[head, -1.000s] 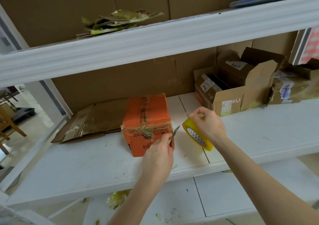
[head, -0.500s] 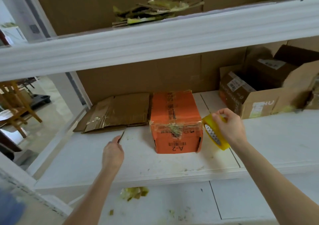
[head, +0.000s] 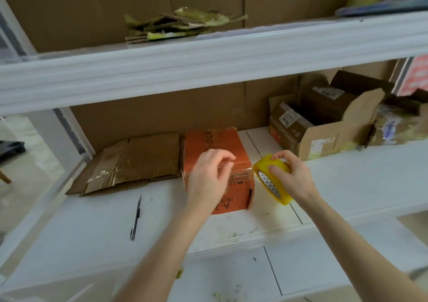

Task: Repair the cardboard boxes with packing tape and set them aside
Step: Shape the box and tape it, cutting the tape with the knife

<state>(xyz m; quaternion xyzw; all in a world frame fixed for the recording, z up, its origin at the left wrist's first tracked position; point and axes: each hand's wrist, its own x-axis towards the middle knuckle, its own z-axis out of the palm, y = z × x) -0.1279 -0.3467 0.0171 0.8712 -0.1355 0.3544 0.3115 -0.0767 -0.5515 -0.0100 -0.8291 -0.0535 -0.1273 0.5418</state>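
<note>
The white shelf [head: 347, 185] serves as the workbench. At two o'clock from the middle of the view stand open brown boxes [head: 324, 125] with torn, gaping flaps; they look unrepaired, so most of the job seems left. At nine o'clock a flat sheet of cardboard [head: 139, 160] lies against the back wall, patched with shiny tape.

The orange box [head: 215, 141] sits dead centre and is the one in work. Wrinkled tape already crosses its front top edge, and a clear strip seems to run from there toward three o'clock.

The left hand [head: 208, 176] hovers over that edge, fingers half bent; whether they pinch the tape end cannot be told. The right hand [head: 294, 176] grips the yellow tape roll [head: 273, 183], just beside the box's right corner, thumb and fingers curled around its rim.

A thin knife [head: 136, 216] lies loose at eight o'clock. This box is not yet set aside.
</note>
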